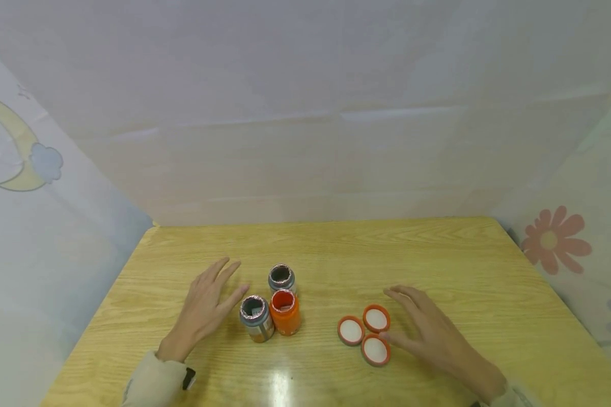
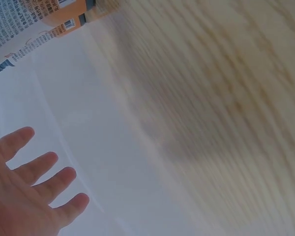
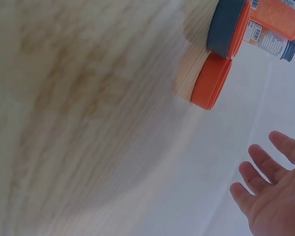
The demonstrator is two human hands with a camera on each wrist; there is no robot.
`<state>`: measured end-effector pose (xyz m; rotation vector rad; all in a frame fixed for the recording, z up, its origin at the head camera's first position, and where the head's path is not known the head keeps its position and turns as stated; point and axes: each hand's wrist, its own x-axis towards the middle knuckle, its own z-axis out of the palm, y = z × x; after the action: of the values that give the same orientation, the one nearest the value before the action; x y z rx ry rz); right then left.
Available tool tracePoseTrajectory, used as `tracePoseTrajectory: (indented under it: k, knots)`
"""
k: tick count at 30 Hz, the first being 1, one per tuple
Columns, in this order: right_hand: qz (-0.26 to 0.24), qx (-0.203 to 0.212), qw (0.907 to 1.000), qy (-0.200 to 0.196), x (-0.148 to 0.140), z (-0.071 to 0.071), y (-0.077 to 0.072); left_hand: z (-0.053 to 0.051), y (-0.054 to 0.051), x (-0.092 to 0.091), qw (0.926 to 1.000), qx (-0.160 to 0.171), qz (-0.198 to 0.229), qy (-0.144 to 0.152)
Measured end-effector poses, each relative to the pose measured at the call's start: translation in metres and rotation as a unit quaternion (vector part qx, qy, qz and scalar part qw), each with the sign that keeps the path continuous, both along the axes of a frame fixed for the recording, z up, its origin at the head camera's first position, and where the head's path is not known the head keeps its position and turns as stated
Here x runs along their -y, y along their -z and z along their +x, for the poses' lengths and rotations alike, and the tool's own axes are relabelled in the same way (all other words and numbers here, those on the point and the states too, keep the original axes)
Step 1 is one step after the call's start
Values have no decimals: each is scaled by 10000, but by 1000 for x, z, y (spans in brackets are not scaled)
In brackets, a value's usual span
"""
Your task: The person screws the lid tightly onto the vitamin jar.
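Three uncapped jars stand grouped left of the table's middle: a grey jar (image 1: 257,327) nearest the left hand, an orange jar (image 1: 286,316) touching it, and another grey jar (image 1: 282,277) behind. My left hand (image 1: 198,311) is spread beside them, fingers apart, holding nothing. Three lids lie inner side up in a cluster: one at the left (image 1: 351,330), an orange lid (image 1: 377,318) at the back and a front lid (image 1: 375,350). Just right of them is my right hand (image 1: 435,339), its fingers extended and thumb tip over or by the front lid; contact cannot be told.
The wooden table (image 1: 336,254) reaches back to a pale cloth wall (image 1: 305,158). Side cloths carry a moon print (image 1: 17,141) at the left and a flower print (image 1: 555,240) at the right.
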<state>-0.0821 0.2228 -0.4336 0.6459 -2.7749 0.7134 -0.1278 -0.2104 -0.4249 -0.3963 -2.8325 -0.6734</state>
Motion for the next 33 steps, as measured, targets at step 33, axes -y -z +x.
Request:
tracePoseTrajectory:
  k: [33]
  knots:
    - [189,-255,9989,-353,9,21,17,19,0,0,9893,595,1199,574]
